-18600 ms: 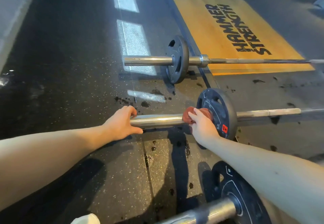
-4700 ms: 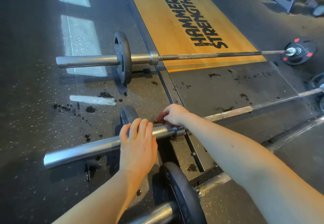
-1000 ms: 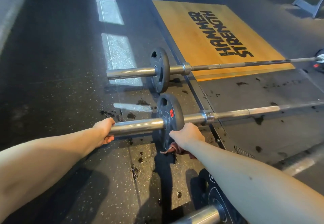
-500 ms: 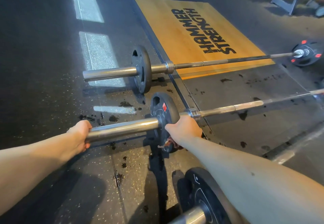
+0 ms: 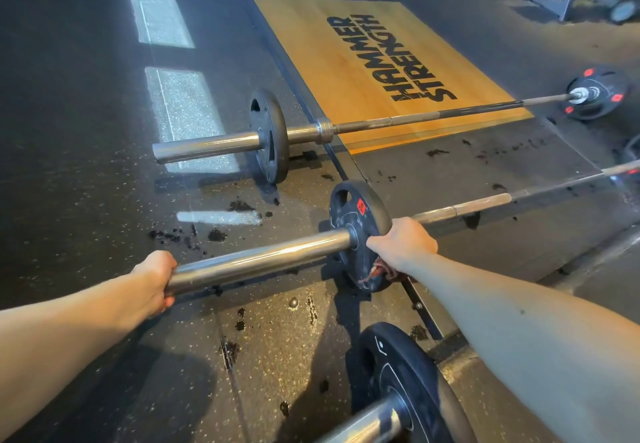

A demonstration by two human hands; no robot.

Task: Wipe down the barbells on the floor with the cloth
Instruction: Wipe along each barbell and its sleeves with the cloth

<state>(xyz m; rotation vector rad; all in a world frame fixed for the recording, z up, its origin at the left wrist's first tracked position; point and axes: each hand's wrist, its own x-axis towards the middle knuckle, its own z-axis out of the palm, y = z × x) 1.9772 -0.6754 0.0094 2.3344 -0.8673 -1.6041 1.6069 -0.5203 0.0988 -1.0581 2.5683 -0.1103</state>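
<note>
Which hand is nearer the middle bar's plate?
Right. The right hand touches the plate and holds the cloth; the left hand grips the end of the sleeve, apart from the plate.

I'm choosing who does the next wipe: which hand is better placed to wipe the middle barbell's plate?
Right. The right hand holds the cloth against the plate of the middle barbell. The left hand grips the sleeve at its end, without cloth, so it probably suits steadying.

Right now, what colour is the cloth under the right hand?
Reddish-brown: the cloth hangs below the right hand, against the black plate. Head view shows it.
</note>
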